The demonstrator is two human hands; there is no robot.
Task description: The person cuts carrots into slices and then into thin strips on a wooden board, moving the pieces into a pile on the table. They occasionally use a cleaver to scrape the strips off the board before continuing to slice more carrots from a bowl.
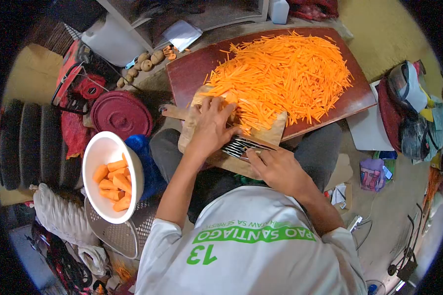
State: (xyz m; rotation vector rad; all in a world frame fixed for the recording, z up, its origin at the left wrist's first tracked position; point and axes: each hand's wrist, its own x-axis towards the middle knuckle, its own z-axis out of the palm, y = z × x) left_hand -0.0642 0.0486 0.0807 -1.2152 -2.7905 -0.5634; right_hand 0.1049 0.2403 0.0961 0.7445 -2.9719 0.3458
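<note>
My left hand (210,125) rests palm down on a worn wooden board (270,129), its fingers apart and bent beside the edge of the carrot sticks (295,73). Its thumb points toward a metal tool with several parallel blades (236,146). My right hand (276,169) is closed round the near right end of this tool, fingertips on its edge. The tool lies at a slant over the board's near edge. Beyond both hands, the carrot sticks form a large heap on a dark red tabletop (192,64).
On the left a white bowl (89,164) holds several peeled carrot pieces (120,182), above a perforated basket (101,223). Behind it are a dark red lid (122,114) and several brown potatoes (146,64). Plastic bags (413,128) stand at the right.
</note>
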